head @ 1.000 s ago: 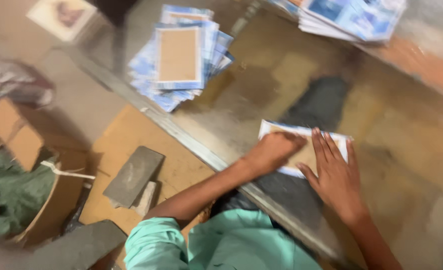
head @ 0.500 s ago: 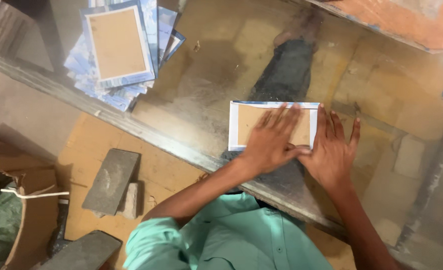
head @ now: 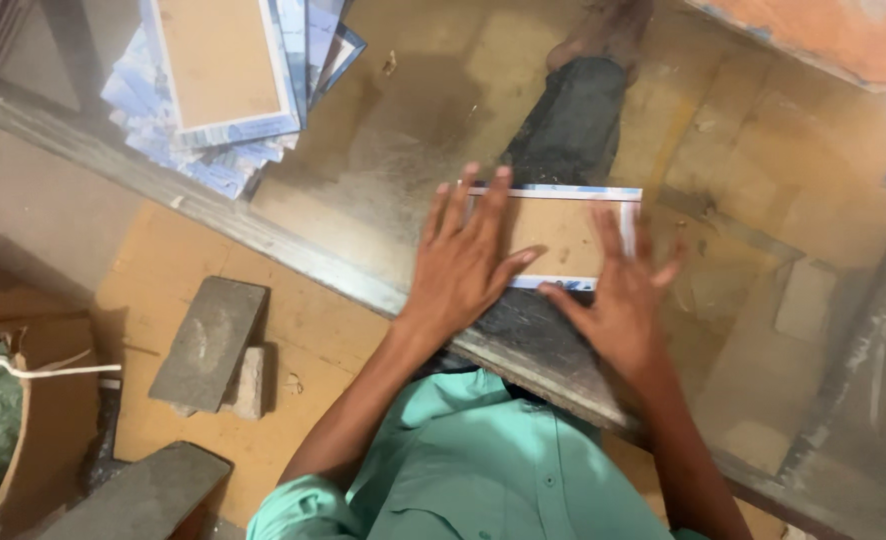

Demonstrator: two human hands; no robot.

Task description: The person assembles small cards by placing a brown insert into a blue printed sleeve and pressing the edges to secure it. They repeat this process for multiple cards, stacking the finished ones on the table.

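Fingers [head: 483, 205] of both hands spread flat, gripping nothing, pressing brown card [head: 563, 232] on glass tabletop [head: 383, 130]; vs 0.5 s ago, hands wider apart.

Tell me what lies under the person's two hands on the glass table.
A brown board with a blue-and-white border lies flat under the left hand and right hand. Palms cover its near corners. Beneath the glass table, a leg shows.

- Two hands: left hand [head: 463, 270], right hand [head: 618, 305].
- One board [head: 563, 235] with blue edges under them.
- One stack of similar boards [head: 228, 85], far left.
- Two grey blocks [head: 208, 340], near left.
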